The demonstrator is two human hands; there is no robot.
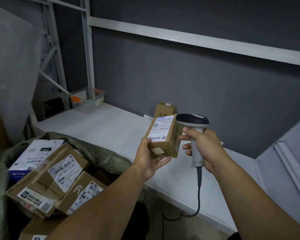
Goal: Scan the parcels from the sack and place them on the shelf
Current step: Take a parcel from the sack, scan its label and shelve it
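Grey wall and white steel racking fill the upper frame; the white shelf board (111, 129) runs diagonally from centre left to lower right. Green sack (100, 153) at lower left, mouth open, with several labelled cardboard parcels (59, 179) piled inside. 1 brown parcel on the shelf (164, 109) stands upright against the wall at centre, and a clear plastic tub (90, 99) with orange clips sits at the shelf's far left end. Left hand (150, 158) holds a small cardboard parcel (164, 137) in the air above the shelf, centre frame: thumb on the near side, fingers spread beneath, shipping label (160, 129) turned up. Right hand (203, 146) is wrapped round the grip of a corded barcode scanner (192, 121), index finger forward at the trigger area; whether it is pressing, cannot tell. Scanner head sits just beside the parcel's upper right edge, pointing left across the label; no scan beam visible. Cable (199, 187) hangs down past the shelf's front edge. Judgement: step in hand is the scan of this parcel. The scanner looks too close and too shallow to the label, so a slight tilt of the parcel toward the head should help. Next, set it on the shelf beside the standing parcel, then reach to the sack for another.
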